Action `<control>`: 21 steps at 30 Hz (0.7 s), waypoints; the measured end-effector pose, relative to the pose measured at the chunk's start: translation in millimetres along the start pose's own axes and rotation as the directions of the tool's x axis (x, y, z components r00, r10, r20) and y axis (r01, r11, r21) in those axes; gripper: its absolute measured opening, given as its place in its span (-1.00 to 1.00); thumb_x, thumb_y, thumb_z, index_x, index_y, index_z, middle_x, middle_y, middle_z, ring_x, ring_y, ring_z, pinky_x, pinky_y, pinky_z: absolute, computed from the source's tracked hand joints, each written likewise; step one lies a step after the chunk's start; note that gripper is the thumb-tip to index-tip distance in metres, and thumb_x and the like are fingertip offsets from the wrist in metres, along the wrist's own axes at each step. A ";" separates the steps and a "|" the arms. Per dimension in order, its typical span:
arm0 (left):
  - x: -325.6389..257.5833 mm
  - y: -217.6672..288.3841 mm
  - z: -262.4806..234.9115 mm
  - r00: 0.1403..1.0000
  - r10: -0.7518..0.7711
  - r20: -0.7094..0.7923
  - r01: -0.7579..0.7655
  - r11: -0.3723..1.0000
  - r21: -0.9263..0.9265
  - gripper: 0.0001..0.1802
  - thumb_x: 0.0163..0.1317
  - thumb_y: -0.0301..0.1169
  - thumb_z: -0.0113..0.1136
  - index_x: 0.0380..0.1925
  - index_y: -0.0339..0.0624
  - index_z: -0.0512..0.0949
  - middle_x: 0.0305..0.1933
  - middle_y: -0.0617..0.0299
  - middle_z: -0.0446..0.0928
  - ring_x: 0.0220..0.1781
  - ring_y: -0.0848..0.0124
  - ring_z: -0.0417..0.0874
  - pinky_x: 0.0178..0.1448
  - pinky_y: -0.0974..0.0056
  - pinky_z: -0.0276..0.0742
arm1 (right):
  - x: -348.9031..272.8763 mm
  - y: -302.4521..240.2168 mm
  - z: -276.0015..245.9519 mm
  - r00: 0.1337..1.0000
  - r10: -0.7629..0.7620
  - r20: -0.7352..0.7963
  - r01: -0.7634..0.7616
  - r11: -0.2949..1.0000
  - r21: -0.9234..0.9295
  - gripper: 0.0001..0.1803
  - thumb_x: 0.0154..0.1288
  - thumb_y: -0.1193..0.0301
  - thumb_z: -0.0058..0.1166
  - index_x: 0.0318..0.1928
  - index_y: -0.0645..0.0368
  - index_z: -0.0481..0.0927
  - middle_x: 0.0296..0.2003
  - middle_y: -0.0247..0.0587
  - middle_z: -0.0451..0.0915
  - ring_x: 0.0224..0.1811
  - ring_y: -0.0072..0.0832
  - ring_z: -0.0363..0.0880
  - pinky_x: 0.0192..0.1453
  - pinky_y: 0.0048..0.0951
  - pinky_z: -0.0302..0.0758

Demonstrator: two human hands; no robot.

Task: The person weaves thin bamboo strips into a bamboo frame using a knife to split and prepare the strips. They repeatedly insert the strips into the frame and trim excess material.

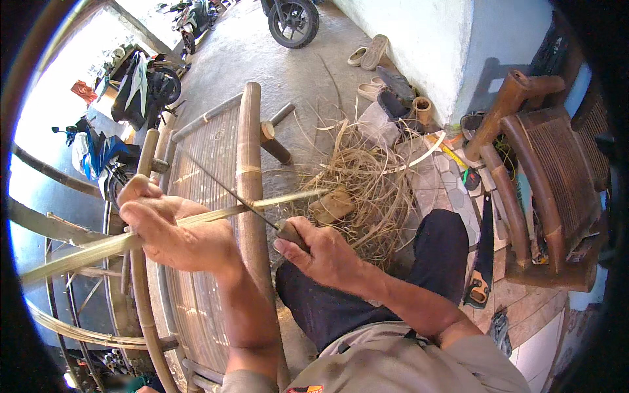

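A long pale bamboo strip (pixel 216 215) slants across the front of me, from the lower left up to the shavings. My left hand (pixel 183 239) is closed around it, palm partly turned up. In my right hand (pixel 321 252) is a knife (pixel 288 230), gripped by its short wooden handle. Its long thin blade points up and left, crossing the strip to the right of my left hand; whether it touches the strip I cannot tell. The strip's far end lies by a wooden block (pixel 333 206) beside a tangled heap of bamboo shavings (pixel 373 170).
A slatted bamboo bench (pixel 204 170) stands beneath my left arm. To my right are a handsaw (pixel 481 252), a tape measure (pixel 470 177) and a brown bamboo chair (pixel 547 177). Sandals (pixel 375 52) lie near the white wall. Several motorbikes (pixel 141 88) are parked beyond.
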State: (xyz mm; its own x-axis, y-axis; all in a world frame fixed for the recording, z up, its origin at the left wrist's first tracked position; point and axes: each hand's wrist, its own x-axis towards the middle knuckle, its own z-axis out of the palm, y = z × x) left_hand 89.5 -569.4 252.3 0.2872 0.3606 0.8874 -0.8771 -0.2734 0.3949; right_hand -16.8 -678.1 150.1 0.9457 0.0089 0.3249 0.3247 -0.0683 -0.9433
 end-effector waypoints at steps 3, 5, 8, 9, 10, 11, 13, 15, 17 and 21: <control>3.9 -12.1 -4.2 1.000 -0.004 -0.019 0.004 1.000 -0.022 -0.53 0.64 -0.05 -0.16 -0.32 -0.22 0.41 -0.29 0.23 0.29 -0.16 0.38 0.27 0.09 0.17 0.17 | 2.9 -3.0 2.9 0.999 0.028 0.031 -0.028 1.000 0.001 -0.57 0.49 0.18 0.16 0.11 0.27 0.47 -0.34 0.14 0.65 -0.23 0.06 0.74 -0.20 -0.09 0.60; 4.9 -22.2 -2.7 0.991 0.136 -0.003 -0.136 0.991 0.015 -0.50 0.64 -0.05 -0.17 -0.28 -0.29 0.46 -0.28 0.21 0.30 -0.16 0.37 0.27 0.09 0.17 0.16 | 3.5 -6.0 3.5 0.988 -0.152 -0.024 0.153 0.988 0.028 -0.58 0.50 0.15 0.14 0.08 0.25 0.49 -0.38 0.14 0.64 -0.24 0.08 0.72 -0.21 -0.08 0.61; 5.6 -27.5 -2.2 0.969 0.248 -0.013 -0.248 0.968 0.032 -0.50 0.65 -0.05 -0.17 -0.31 -0.26 0.43 -0.29 0.22 0.29 -0.14 0.36 0.26 0.13 0.14 0.16 | 4.6 -4.0 3.0 0.982 -0.175 -0.070 0.170 0.983 -0.066 -0.58 0.50 0.10 0.12 0.03 0.23 0.51 -0.42 0.15 0.64 -0.27 0.11 0.72 -0.24 -0.05 0.61; 7.2 -24.6 -5.4 0.990 0.141 -0.001 -0.141 0.990 0.002 -0.50 0.65 -0.05 -0.18 -0.33 -0.24 0.42 -0.30 0.23 0.27 -0.14 0.36 0.26 0.14 0.14 0.15 | 5.9 -0.8 2.8 0.998 -0.013 -0.056 0.005 0.990 -0.138 -0.58 0.49 0.10 0.13 0.03 0.23 0.50 -0.42 0.16 0.64 -0.28 0.11 0.72 -0.25 -0.03 0.61; 8.4 -21.4 -8.0 0.998 0.054 -0.007 -0.055 0.996 -0.069 -0.50 0.65 -0.04 -0.19 -0.35 -0.23 0.41 -0.31 0.23 0.26 -0.13 0.35 0.26 0.15 0.14 0.15 | 9.0 5.4 1.6 0.982 0.181 -0.055 -0.189 0.951 -0.243 -0.57 0.49 0.10 0.13 0.03 0.23 0.50 -0.42 0.16 0.64 -0.29 0.11 0.72 -0.26 -0.02 0.61; 7.8 -18.2 -9.3 0.998 0.069 -0.004 -0.069 0.997 -0.023 -0.51 0.66 -0.05 -0.21 -0.39 -0.16 0.35 -0.32 0.24 0.22 -0.13 0.35 0.25 0.16 0.15 0.14 | 6.2 9.5 3.0 0.973 0.226 -0.042 -0.230 0.950 -0.209 -0.58 0.49 0.10 0.13 0.01 0.23 0.50 -0.42 0.17 0.64 -0.31 0.13 0.71 -0.29 0.00 0.60; 7.2 -11.8 -11.4 0.998 0.068 -0.001 -0.068 0.998 0.002 -0.53 0.66 -0.06 -0.21 -0.43 -0.11 0.29 -0.32 0.25 0.22 -0.14 0.35 0.24 0.16 0.15 0.14 | 3.0 20.0 5.2 1.000 0.018 0.003 -0.017 0.994 -0.108 -0.59 0.49 0.10 0.12 -0.01 0.23 0.50 -0.42 0.17 0.64 -0.31 0.14 0.71 -0.29 0.00 0.60; 6.4 -9.4 -10.3 1.000 0.026 -0.016 -0.025 1.000 0.015 -0.51 0.67 -0.07 -0.20 -0.51 -0.01 0.15 -0.31 0.24 0.23 -0.14 0.35 0.23 0.18 0.15 0.14 | 0.0 31.1 7.3 0.975 -0.212 0.068 0.215 0.976 -0.032 -0.59 0.48 0.10 0.14 -0.04 0.25 0.52 -0.42 0.19 0.64 -0.31 0.16 0.71 -0.28 0.01 0.60; 7.9 -10.2 -7.7 0.999 0.014 -0.039 -0.016 0.999 -0.047 -0.49 0.67 -0.06 -0.20 -0.53 0.01 0.12 -0.32 0.23 0.22 -0.14 0.36 0.23 0.19 0.13 0.14 | -1.4 40.0 8.9 0.997 0.040 -0.059 -0.049 0.988 -0.147 -0.58 0.47 0.10 0.15 -0.01 0.24 0.52 -0.41 0.19 0.65 -0.30 0.16 0.71 -0.25 0.01 0.61; 12.1 -12.4 -9.7 0.997 0.059 -0.047 -0.061 0.997 -0.044 -0.49 0.66 -0.05 -0.18 -0.52 0.03 0.07 -0.32 0.28 0.16 -0.11 0.36 0.21 0.20 0.12 0.12 | -3.2 55.3 8.8 0.989 0.142 0.036 -0.138 0.986 -0.088 -0.58 0.48 0.09 0.14 -0.05 0.25 0.55 -0.41 0.20 0.65 -0.31 0.15 0.71 -0.23 -0.02 0.62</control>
State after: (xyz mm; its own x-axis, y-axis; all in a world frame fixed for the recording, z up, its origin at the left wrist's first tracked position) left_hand 100.1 -553.0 255.9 0.2163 0.3850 0.8972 -0.9092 -0.2554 0.3288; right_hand -1.7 -673.1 96.3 0.9821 0.0347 0.1850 0.1882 -0.1564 -0.9696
